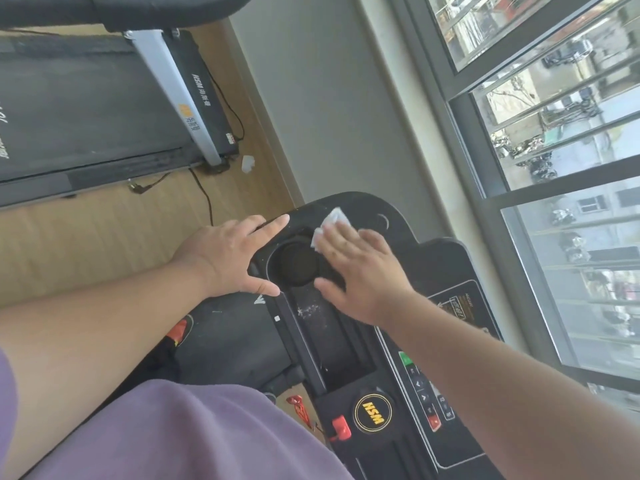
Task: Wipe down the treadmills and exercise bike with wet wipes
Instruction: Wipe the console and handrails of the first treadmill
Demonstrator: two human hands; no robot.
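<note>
The black treadmill console fills the lower middle of the tilted head view. My right hand lies flat on its left end, fingers straight, pressing a white wet wipe against the surface just past the round cup holder. My left hand rests open on the console's left edge beside the cup holder, index finger stretched along the rim. White specks lie in the tray below the cup holder.
A second treadmill stands at the upper left on the wooden floor, with black cables and a crumpled white wipe beside it. A grey wall and large windows run along the right. The red safety key sits near the round logo.
</note>
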